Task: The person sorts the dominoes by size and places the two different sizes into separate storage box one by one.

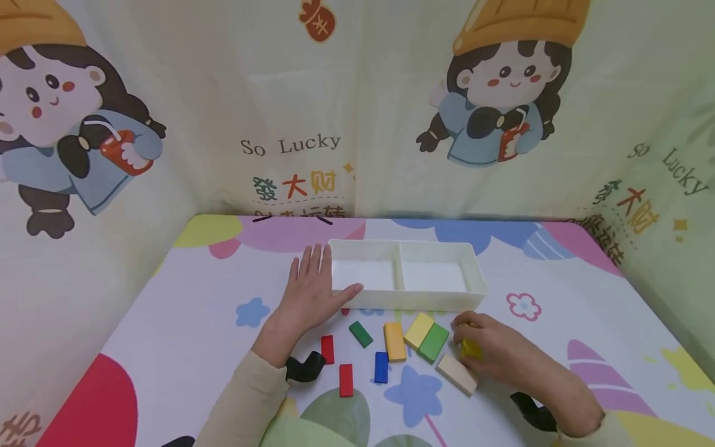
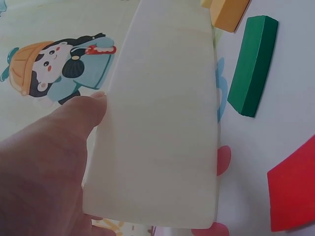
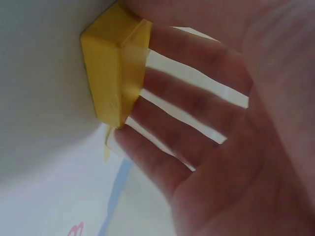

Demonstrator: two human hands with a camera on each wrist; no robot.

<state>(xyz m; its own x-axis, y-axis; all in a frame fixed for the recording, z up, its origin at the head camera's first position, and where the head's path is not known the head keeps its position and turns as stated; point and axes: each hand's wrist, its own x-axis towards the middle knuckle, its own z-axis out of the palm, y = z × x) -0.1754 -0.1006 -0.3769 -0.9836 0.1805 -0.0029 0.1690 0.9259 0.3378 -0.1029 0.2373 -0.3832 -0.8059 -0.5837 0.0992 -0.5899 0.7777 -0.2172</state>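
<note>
Head view: the right hand (image 1: 494, 346) pinches a bright yellow block (image 1: 471, 349) beside a beige rectangular block (image 1: 457, 374) – securing it seems the step in hand. The left hand (image 1: 311, 297), fingers straight, rests against a white two-compartment box (image 1: 413, 300).

Left wrist view: its thumb meets the box's rim; a dark green block (image 2: 254, 66) lies apart.

Right wrist view: thumb and fingertips hold the yellow block; lifting would call for clearing the box's front wall – above is open room.
</note>
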